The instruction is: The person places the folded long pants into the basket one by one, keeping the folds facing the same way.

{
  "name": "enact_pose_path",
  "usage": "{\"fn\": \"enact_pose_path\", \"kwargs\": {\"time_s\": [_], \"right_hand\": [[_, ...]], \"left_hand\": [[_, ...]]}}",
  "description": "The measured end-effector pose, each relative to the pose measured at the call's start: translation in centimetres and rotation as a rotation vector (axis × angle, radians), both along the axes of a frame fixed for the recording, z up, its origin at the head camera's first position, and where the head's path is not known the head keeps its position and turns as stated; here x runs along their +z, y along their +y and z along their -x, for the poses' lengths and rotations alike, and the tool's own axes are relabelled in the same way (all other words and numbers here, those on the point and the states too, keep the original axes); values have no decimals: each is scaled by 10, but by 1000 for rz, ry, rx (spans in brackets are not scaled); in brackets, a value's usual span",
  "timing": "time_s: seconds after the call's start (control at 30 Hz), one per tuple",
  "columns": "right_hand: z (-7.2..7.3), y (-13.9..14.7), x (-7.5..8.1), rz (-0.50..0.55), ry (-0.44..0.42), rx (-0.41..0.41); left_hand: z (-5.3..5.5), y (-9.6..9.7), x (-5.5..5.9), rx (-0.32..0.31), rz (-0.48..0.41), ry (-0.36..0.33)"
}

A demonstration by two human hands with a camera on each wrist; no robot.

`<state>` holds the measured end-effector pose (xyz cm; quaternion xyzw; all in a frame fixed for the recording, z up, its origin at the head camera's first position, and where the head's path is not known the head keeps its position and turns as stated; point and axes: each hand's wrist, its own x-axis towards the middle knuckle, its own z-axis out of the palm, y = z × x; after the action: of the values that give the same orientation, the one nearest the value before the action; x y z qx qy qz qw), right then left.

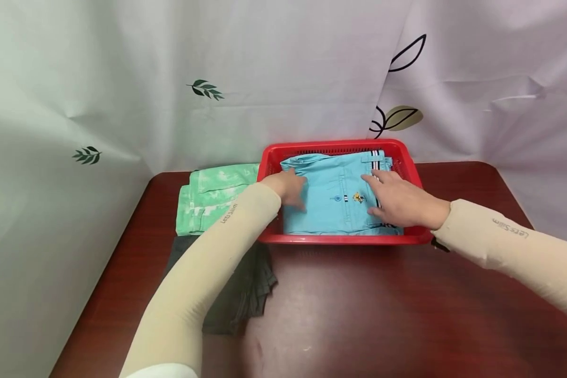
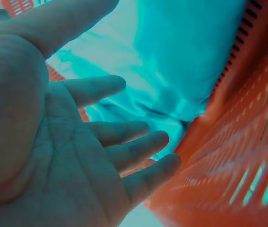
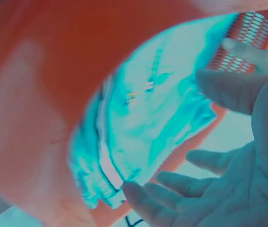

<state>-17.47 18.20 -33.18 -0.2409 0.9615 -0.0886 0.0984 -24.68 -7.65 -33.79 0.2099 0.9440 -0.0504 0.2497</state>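
Note:
Folded light-blue shorts (image 1: pixel 326 197), with a striped waistband and small embroidered motifs, lie in a red plastic basket (image 1: pixel 340 240). At the left end of the shorts is my left hand (image 1: pixel 289 188); its fingers are spread and fairly straight in the left wrist view, beside the slotted basket wall (image 2: pixel 237 156). My right hand (image 1: pixel 399 199) is over the waistband end, its fingers extended and apart. In the right wrist view the shorts (image 3: pixel 157 94) show beyond the fingers, with nothing gripped. Whether either hand touches the cloth I cannot tell.
Folded green-and-white tie-dye clothing (image 1: pixel 217 191) lies left of the basket. Nearer on the table (image 1: pixel 359 304) is a dark grey folded garment (image 1: pixel 245 283), partly hidden by my left arm. A white curtain (image 1: pixel 288 68) with leaf prints hangs behind.

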Motion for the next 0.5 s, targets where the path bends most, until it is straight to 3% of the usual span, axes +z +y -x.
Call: {"fn": "enact_pose_path", "kwargs": {"time_s": [0.23, 0.5], "right_hand": [[-18, -4, 7, 133, 25, -45], [-35, -7, 10, 216, 53, -90]], "left_hand": [[-5, -11, 15, 39, -4, 18], [-25, -21, 37, -10, -14, 100]]}}
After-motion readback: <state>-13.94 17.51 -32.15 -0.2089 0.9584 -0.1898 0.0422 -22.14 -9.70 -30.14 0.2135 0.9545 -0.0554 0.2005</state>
